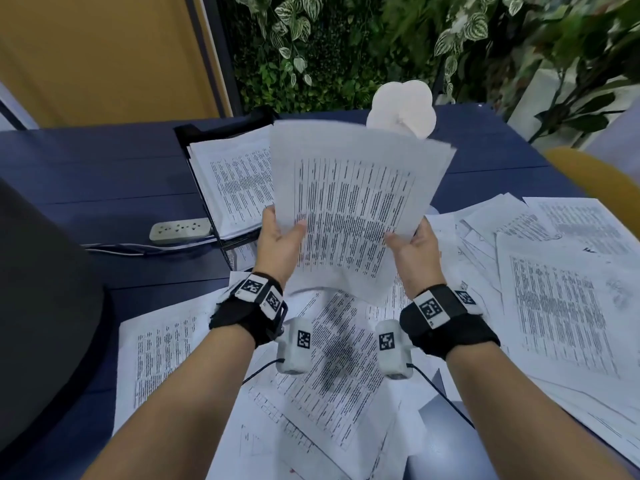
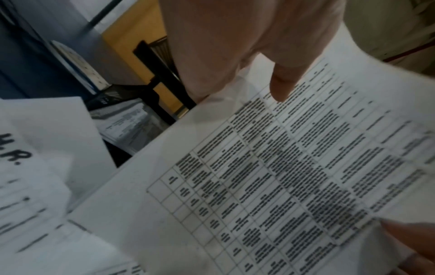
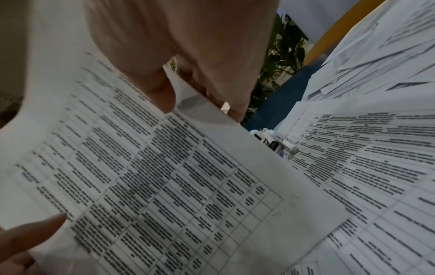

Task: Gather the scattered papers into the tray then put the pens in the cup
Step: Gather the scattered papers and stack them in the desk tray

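I hold a stack of printed papers (image 1: pixel 353 209) upright above the table with both hands. My left hand (image 1: pixel 284 228) pinches its left edge, thumb (image 2: pixel 281 89) on the front. My right hand (image 1: pixel 407 242) pinches the right edge, thumb (image 3: pixel 162 96) on the front and fingers (image 3: pixel 226 100) behind. The black tray (image 1: pixel 188 135) stands at the back left with papers (image 1: pixel 232 181) in it, just left of the held stack. Several loose sheets (image 1: pixel 561 299) cover the table below and to the right. Pens (image 3: pixel 288 147) lie among the sheets under the stack's right edge.
A white power strip (image 1: pixel 180 230) with its cable lies left of the tray. A white lobed object (image 1: pixel 405 109) stands behind the stack, partly hidden. A dark chair back (image 1: pixel 41 306) fills the left, a yellow chair (image 1: pixel 595 178) the right. Plants line the wall behind.
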Motion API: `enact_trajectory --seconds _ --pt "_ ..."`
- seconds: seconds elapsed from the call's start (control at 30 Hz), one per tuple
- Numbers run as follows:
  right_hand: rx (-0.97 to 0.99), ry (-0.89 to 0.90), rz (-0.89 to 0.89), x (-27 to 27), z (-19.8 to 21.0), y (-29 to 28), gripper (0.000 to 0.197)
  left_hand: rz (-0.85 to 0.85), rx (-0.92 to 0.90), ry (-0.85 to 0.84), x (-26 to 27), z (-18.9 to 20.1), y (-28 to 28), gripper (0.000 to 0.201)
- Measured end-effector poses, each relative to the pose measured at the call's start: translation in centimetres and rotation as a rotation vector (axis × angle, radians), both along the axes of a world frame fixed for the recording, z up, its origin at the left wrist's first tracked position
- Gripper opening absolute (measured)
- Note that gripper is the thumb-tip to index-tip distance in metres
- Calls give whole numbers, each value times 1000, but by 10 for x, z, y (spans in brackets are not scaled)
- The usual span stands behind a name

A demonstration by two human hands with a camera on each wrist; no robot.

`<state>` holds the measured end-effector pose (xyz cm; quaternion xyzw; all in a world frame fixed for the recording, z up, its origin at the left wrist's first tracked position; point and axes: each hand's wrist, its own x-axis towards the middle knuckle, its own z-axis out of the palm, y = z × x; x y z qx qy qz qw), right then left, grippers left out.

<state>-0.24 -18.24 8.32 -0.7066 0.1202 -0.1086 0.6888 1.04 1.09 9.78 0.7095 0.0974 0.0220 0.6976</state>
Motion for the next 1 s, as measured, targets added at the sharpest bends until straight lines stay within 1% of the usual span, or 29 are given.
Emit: enact_trajectory --seconds 0.07,0.13,0.2,0.27,0.33,0.37,0.4,0.5,0.53,0.57,0.63,0.7,0.8,0.87,1.0 --pt "-25 12 -14 1 -3 1 32 37 -19 37 1 -3 6 75" --pt "-45 33 0 0 -7 1 32 14 -21 88 0 -7 8 83" --pt "-53 22 37 -2 -7 2 39 -13 35 76 0 -11 8 80" --pt "-56 -11 37 -3 -2 3 43 -2 29 46 0 -10 7 80" --pt "-42 2 18 -2 -2 3 41 19 0 32 1 -9 7 83" --pt "-47 23 16 -2 -2 3 38 25 16 30 1 -10 8 83" --pt "-59 48 26 -1 -5 2 36 14 42 37 0 -12 10 80" --pt "-76 111 97 -3 -14 1 38 -42 83 34 -3 -17 12 44" --pt "-81 133 111 -3 -18 0 37 -36 76 35 -3 -17 13 38" --pt "-85 160 119 -2 -23 -1 33 -12 67 35 -1 -18 16 36" --pt "-127 238 147 0 -28 -3 25 34 46 34 3 -14 21 39" --pt "-145 333 201 0 -32 -4 27 72 1 43 10 -8 28 46" --pt "-92 454 295 1 -33 -2 23 133 -21 91 19 -1 40 68" --pt "-67 442 315 6 -31 3 25 151 -9 68 26 -2 50 72" --pt "-145 329 286 27 -28 17 29 215 75 -61 28 0 64 70"
